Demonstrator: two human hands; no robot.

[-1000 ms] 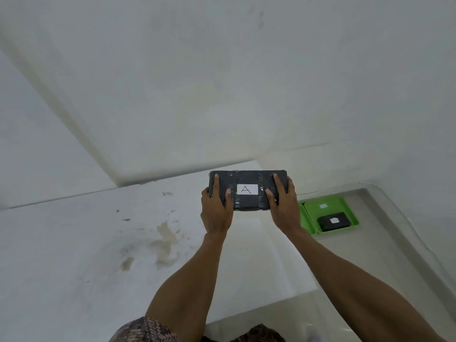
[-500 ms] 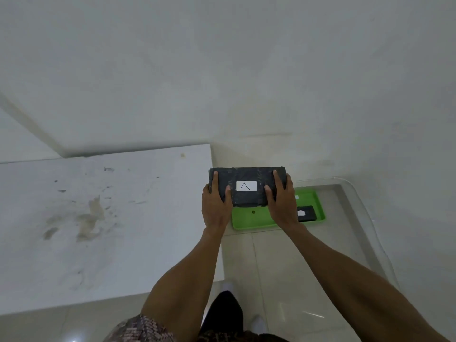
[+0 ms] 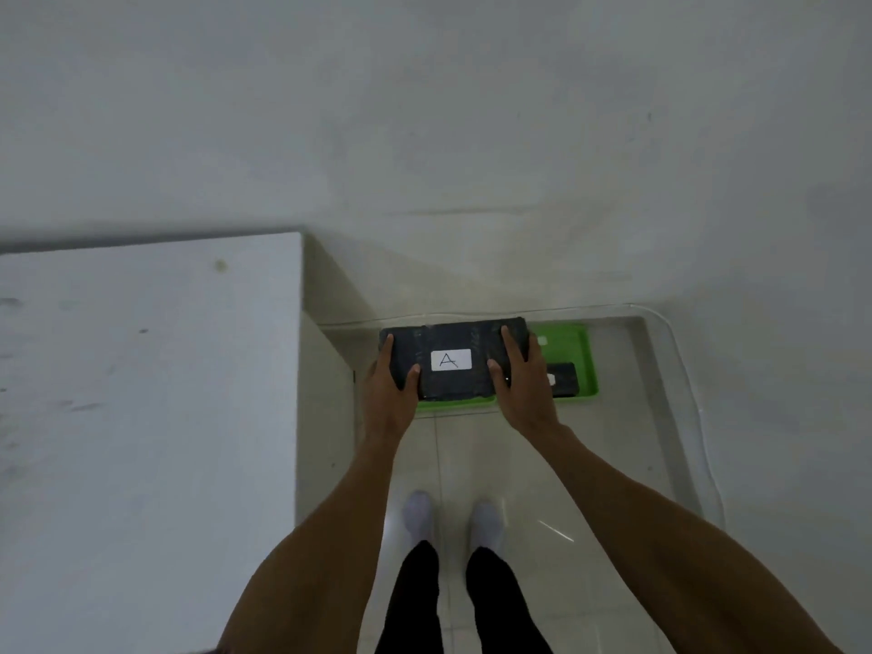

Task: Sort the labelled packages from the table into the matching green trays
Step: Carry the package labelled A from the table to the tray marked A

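Note:
A black wrapped package (image 3: 453, 344) with a white label marked "A" is held flat in front of me. My left hand (image 3: 390, 394) grips its left end and my right hand (image 3: 521, 389) grips its right end. The package hangs over a green tray (image 3: 455, 405) on the floor, and most of that tray is hidden behind it. To the right lies a second green tray (image 3: 573, 344) holding a smaller black package (image 3: 564, 380) with a white label.
The white table (image 3: 146, 394) fills the left side, its right edge next to my left hand. The trays lie on the tiled floor against the white wall. My feet (image 3: 450, 519) stand on the tiles below the package.
The view has swung right and down, off the table and over the floor. The package, still in both hands, now hangs above the left green tray, and my feet have come into view.

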